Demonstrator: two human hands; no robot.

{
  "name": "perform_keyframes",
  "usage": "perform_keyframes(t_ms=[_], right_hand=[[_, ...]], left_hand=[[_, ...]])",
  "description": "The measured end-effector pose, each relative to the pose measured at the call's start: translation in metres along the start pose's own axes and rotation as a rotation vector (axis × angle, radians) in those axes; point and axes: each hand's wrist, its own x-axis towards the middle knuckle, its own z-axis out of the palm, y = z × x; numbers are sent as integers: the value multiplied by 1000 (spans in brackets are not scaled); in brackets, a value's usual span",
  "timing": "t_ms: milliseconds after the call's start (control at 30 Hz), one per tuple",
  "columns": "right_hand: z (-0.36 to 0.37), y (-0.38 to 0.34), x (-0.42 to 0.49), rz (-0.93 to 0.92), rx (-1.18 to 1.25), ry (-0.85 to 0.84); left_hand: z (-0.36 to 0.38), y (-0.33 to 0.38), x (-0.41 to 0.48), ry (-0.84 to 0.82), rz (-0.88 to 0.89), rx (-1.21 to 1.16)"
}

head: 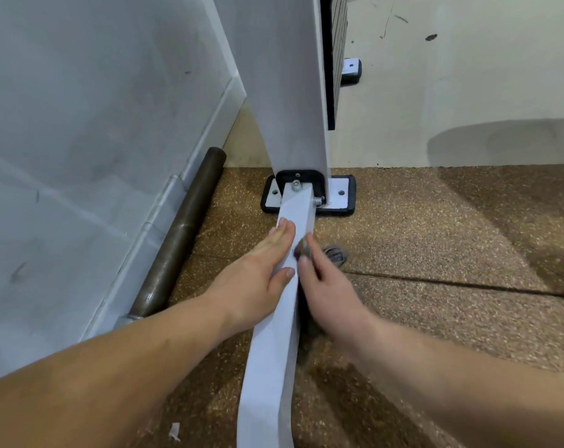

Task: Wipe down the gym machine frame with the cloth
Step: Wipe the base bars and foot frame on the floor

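Left hand [258, 270] – forearm enters from the near left and reaches forward. The palm lies on the white frame beam [267, 367], fingers straight and together along its left top edge, thumb flat across the top face. It presses rather than grips.

Right hand [329, 286] – forearm enters from the near right, and the hand is set against the right side of the beam, level with the left hand. Its fingers are curled, and forefinger and thumb pinch a dark cloth [303, 248] against the beam's right edge. This hand is motion-blurred, so we cannot tell how the lower fingers lie. More dark fabric shows under the palm beside the beam. A dark crumpled patch [335, 255] lies on the floor just beyond the hand; we cannot tell whether it belongs to the cloth.

The beam runs from the near edge away to a bolted bracket [296, 185] at the foot of the white upright post [290, 108], which stands on a black-edged base plate [340, 194]. A black weight stack [337, 43] sits behind the post.

The speckled brown floor [436, 237] carries a brown pipe [183, 234] along the left wall.
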Motion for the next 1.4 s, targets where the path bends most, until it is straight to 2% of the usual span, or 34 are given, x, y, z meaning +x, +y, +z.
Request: perform_keyframes(t_ms=[133,200,300,533,633,700,800,900,967,1033,1133,1233,1300,1400], right_hand=[[-10,-6,19,21,-14,42],[3,8,-12,25,-64,29],[22,29,-75,79,-126,-12],[17,20,-55,-10,-226,15],[32,20,-79,-108,-316,-5],[42,27,-100,-102,-333,-9],[47,32,-124,-68,-372,-37],[40,18,-110,16,-381,-48],[36,12,-90,86,-376,22],[38,16,-97,69,-367,67],[46,37,-151,132,-321,-60],[43,40,-182,203,-380,-178],[42,32,-166,204,-316,-113],[47,0,-124,319,-93,32]], left_hand=[[-1,8,-11,51,-31,36],[-3,10,-23,66,-49,38],[3,12,-48,-20,-36,96],[16,12,-61,-15,-30,116],[16,9,-71,-49,-68,96],[19,5,-85,-75,-83,72],[26,4,-106,-118,-66,36],[28,-1,-115,-105,-38,59],[27,-2,-116,-91,-34,87],[27,-1,-116,-74,-19,101],[26,-5,-121,-71,21,169],[29,-11,-122,-89,29,180],[30,-11,-120,-104,35,197],[29,-3,-120,-131,36,235]])
